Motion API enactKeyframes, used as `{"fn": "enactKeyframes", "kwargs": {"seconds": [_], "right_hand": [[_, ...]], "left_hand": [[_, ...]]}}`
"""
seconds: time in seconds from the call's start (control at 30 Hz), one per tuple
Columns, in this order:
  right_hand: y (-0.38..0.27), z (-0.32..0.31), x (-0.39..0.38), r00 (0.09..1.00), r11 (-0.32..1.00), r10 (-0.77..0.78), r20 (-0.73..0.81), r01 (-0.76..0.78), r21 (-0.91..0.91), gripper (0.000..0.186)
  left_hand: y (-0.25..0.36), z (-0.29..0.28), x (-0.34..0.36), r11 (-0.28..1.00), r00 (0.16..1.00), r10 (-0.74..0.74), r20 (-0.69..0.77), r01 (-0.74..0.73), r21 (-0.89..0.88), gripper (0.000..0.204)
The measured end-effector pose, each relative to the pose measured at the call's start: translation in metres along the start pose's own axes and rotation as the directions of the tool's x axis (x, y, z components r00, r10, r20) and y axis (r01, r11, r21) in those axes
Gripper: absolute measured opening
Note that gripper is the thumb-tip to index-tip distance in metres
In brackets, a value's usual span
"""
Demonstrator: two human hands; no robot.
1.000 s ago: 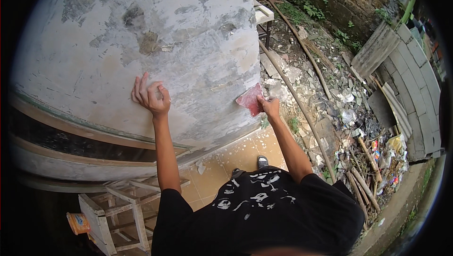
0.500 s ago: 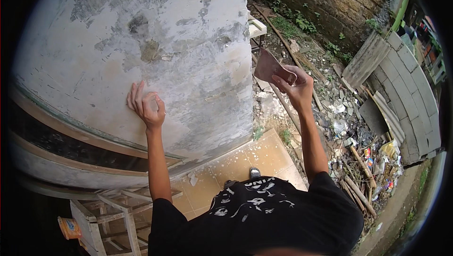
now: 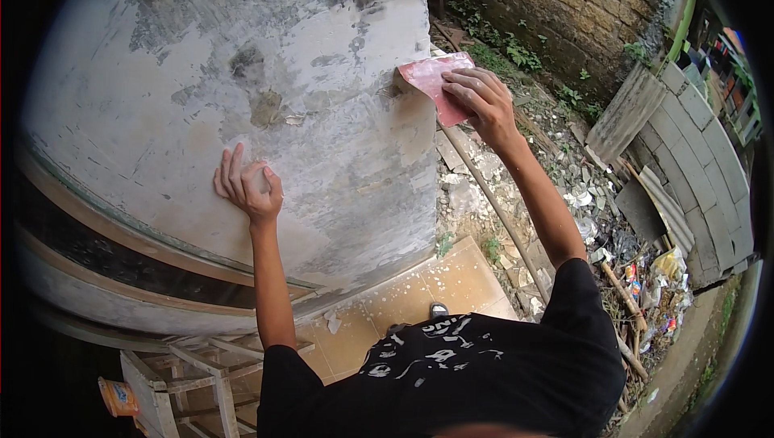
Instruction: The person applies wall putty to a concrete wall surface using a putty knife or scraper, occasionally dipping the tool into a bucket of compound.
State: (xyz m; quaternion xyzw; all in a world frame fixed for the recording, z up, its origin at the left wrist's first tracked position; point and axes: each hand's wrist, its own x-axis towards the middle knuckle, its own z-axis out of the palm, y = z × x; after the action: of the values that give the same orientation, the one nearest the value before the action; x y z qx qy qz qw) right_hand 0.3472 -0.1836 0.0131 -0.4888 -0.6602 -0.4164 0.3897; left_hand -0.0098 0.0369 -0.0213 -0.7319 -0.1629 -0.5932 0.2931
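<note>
My right hand (image 3: pixel 485 107) grips a reddish sheet of sandpaper (image 3: pixel 435 83), its face dusted white. The sheet lies at the right vertical edge of the patchy grey and white plastered wall (image 3: pixel 347 148), with one corner curling over onto the wall's face. Fingers press on the sheet from the outer side; the thumb is hidden. Lower and to the left, my left hand (image 3: pixel 248 186) rests against the same wall, fingers apart and partly bent, with nothing visible in it. White dust coats the fingertips of both hands.
Below is a tan tiled floor (image 3: pixel 403 301) with white flecks. A wooden frame (image 3: pixel 205 373) and an orange container (image 3: pixel 118 396) stand at lower left. Right of the wall lie rubble, a long pole (image 3: pixel 492 192) and litter (image 3: pixel 657 289), bounded by a block wall (image 3: pixel 693 164).
My right hand has moved up and left, turning over and bringing the sandpaper from beside the wall onto its edge. My left hand keeps its place on the wall.
</note>
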Motion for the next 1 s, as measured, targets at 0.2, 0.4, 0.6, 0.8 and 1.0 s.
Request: {"fn": "enactKeyframes", "kwargs": {"seconds": [0.2,0.4,0.6,0.8,1.0], "right_hand": [[-0.003,0.011,-0.042,0.994,0.996,-0.004,0.106,0.012,-0.083,0.036],[-0.022,-0.008,-0.056,0.939,0.998,0.067,0.338,-0.068,-0.007,0.034],[-0.016,-0.004,0.017,0.877,0.995,-0.048,0.478,0.003,0.095,0.023],[-0.019,-0.025,0.077,0.954,0.998,-0.056,0.294,0.063,-0.012,0.025],[-0.027,-0.005,0.055,0.979,0.985,-0.141,0.148,0.154,-0.081,0.037]], "left_hand": [[0.002,0.002,-0.007,1.000,1.000,0.000,0.007,0.000,-0.004,0.010],[0.000,0.000,-0.004,1.000,1.000,-0.009,0.002,0.009,0.001,0.010],[-0.002,0.004,-0.006,1.000,1.000,-0.021,0.005,0.021,-0.005,0.010],[0.001,0.003,-0.004,0.999,0.999,-0.029,-0.015,0.030,0.023,0.008],[0.000,-0.002,-0.006,0.999,1.000,-0.029,0.003,0.029,0.017,0.008]]}}
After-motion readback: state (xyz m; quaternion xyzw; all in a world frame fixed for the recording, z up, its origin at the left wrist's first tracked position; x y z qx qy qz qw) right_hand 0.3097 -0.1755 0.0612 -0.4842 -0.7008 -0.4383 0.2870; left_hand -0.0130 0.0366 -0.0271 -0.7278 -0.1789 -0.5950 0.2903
